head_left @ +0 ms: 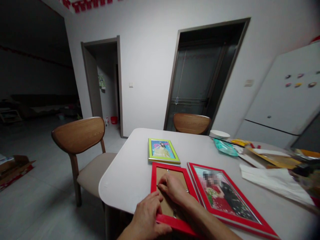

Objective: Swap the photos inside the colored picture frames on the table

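Observation:
A red picture frame point(153, 176) lies face down near the front of the table, its brown backing board point(167, 208) showing. Small metal clips sit along the inner edges of the frame, one at the far side point(168, 170) and one at the right point(187, 191). My left hand point(148, 213) grips the frame at its near left corner, thumb over the near edge. With fingers pinched, my right hand point(172, 188) works at a small metal clip on the left inner edge; the fingertips mostly cover it.
Just right lies a larger red-framed photo point(225, 195), face up. A green-framed picture point(162, 150) rests beyond my hands. Farther right are a white bowl point(219, 134), a teal packet point(226, 147), white paper point(275, 180) and yellow envelopes point(277, 158). Wooden chairs point(80, 135) stand around the table point(125, 180).

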{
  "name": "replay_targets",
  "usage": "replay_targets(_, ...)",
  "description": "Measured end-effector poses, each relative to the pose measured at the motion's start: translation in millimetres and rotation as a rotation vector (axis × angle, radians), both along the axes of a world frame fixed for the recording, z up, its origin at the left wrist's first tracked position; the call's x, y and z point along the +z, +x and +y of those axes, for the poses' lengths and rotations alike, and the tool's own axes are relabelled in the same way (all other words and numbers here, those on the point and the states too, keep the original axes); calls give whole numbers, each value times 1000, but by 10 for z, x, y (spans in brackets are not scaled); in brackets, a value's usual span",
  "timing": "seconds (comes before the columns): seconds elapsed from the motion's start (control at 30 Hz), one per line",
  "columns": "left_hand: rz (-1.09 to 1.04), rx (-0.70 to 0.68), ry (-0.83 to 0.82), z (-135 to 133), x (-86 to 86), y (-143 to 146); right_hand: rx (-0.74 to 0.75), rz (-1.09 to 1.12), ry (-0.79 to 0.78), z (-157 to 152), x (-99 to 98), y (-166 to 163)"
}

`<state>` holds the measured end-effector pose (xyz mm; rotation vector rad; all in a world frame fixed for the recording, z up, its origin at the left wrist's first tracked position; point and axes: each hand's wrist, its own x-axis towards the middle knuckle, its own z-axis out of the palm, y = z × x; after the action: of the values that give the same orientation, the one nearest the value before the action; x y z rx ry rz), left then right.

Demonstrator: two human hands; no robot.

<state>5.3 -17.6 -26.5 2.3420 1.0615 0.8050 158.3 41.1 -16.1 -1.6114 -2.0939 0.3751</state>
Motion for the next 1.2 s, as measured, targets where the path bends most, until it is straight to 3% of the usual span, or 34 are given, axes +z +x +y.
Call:
replay_targets(0.2,-5,9,-24,5,-26,7,-98,-16,17,36,-19,8)
replay_targets(0.53,-20,19,-42,-2,-1,11,-17,59,6,-30,65,-48)
replay_targets(0.63,-12,28,-63,-8,13,-3,-37,173,30,-117,134,112)
replay_targets(0.8,-43,23,-70,-46,91,-81,-233,317,104,-392,149,649)
replay_targets(0.93,-89,47,-75,-89,237,-126,-401,577,-57,-666,114,773)
replay_targets(1.1,-126,75,-80,-140,326,-141,-350,1093,-383,-884,287,480)
replay_targets(1.2,-150,80,-126,-174,317,-127,-306,1243,-426,-939,512,411)
